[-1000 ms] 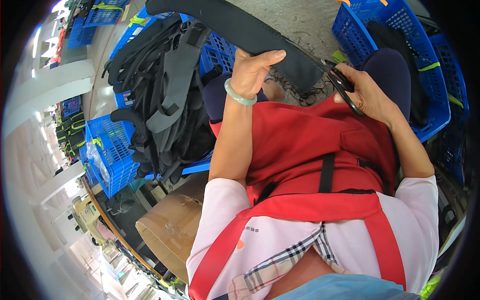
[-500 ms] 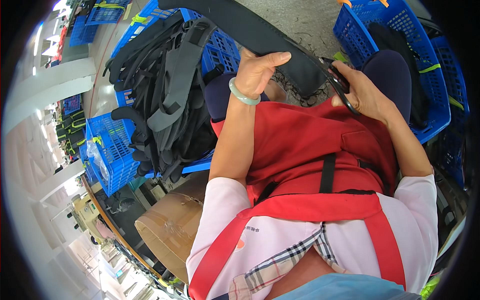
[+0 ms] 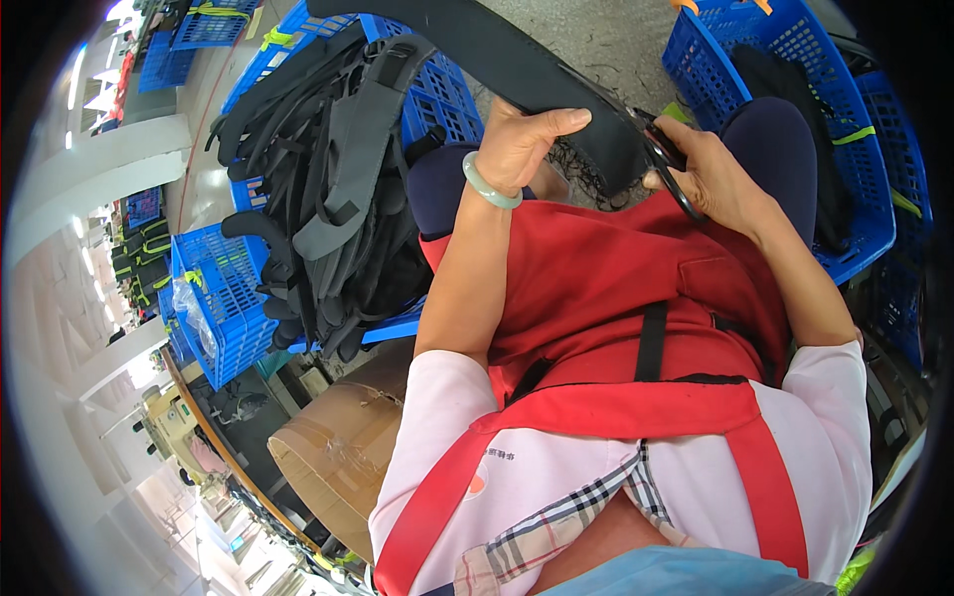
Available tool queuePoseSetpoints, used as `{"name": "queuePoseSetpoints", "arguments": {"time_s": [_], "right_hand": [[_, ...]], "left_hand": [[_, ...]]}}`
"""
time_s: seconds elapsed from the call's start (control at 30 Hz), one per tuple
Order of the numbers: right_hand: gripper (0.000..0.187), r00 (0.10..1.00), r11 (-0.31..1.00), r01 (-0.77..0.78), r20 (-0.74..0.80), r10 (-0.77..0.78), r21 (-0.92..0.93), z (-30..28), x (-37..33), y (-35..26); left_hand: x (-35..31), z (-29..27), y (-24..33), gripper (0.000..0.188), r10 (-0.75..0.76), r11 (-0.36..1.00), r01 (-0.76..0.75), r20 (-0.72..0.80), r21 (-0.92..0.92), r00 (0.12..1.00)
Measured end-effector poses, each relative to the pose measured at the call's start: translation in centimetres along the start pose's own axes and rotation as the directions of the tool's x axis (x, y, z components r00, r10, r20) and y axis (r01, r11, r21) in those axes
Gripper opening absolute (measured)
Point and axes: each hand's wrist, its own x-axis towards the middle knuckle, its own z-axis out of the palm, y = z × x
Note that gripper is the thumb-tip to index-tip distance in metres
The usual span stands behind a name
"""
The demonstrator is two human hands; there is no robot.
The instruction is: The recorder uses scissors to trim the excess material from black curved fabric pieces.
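A long black padded strap (image 3: 517, 70) stretches from the upper left across to my lap, its wide end hanging near my knees. My left hand (image 3: 524, 144), with a pale bangle at the wrist, grips it with the thumb on top. In my right hand (image 3: 717, 174) is a pair of dark-handled scissors (image 3: 683, 189), the fingers in the loops. The scissors' blades are at the strap's right edge, and I cannot make out whether they touch it. A heap of similar black straps (image 3: 343, 179) lies in a blue crate (image 3: 437, 104) to my left.
To my right stands another blue crate (image 3: 874, 189) with dark pieces inside. A smaller blue crate (image 3: 224, 308) and a brown cardboard box (image 3: 343, 447) are at my left. Dark thread scraps (image 3: 581, 174) litter the floor between my knees. A red apron (image 3: 596, 268) covers my lap.
My left hand has shifted slightly to the right along with the strap. My right hand's thumb and the scissors' lower loop have moved a little up and left.
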Motion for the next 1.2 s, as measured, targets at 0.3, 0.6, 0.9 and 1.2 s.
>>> {"name": "queuePoseSetpoints", "arguments": {"time_s": [0.3,0.6,0.9,1.2], "right_hand": [[0.051,0.995,0.99,0.084,-0.051,-0.09,-0.112,0.7,0.1,0.7],[0.055,0.995,0.988,0.097,-0.04,-0.093,0.12,1.1,0.7,0.2],[0.054,0.996,0.988,0.046,-0.076,-0.035,0.149,1.5,0.8,1.3],[0.076,0.996,0.996,0.09,-0.011,-0.09,-0.006,1.3,0.5,-1.9]], "left_hand": [[0.3,0.0,0.5,0.016,-0.039,0.99,0.02,-0.13,-0.14,0.991],[0.1,0.2,0.0,0.018,0.008,0.99,-0.026,-0.13,-0.139,0.991],[0.0,0.2,0.6,0.014,-0.04,0.974,0.017,-0.099,-0.227,0.994],[-0.1,-0.4,0.3,0.017,0.007,0.976,-0.012,-0.024,-0.216,1.0]]}}
